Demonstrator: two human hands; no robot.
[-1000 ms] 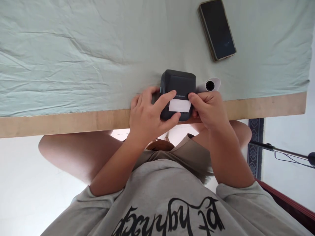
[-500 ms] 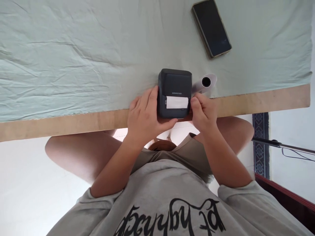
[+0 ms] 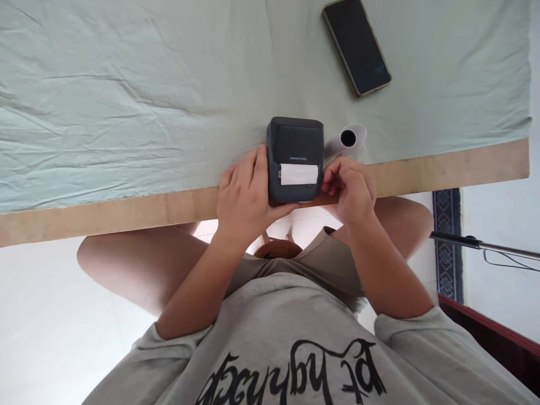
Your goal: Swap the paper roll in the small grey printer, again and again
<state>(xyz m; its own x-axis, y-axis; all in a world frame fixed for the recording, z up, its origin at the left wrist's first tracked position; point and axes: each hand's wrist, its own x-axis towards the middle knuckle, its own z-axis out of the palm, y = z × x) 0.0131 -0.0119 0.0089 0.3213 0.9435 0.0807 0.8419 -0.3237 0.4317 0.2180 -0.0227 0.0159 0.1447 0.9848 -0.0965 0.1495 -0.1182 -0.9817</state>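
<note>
A small dark label printer sits at the table's front edge, a white paper label showing at its front slot. My left hand grips the printer, its fingers along the left side and its thumb along the near edge. Close against the right side of the printer is my right hand, its fingers curled inward. Whether anything small is between those fingertips is hidden. Just beyond the right hand stands a white device with a round black face, partly tucked behind the printer.
A black smartphone in a case lies farther back on the pale green cloth. The bare wooden table edge runs across in front of my legs. A metal pole with a thin cable reaches in at the right.
My right hand has shifted slightly right and loosened its curl, the thumb lifting from the printer's side. The view has moved a little. My left hand keeps its grip.
</note>
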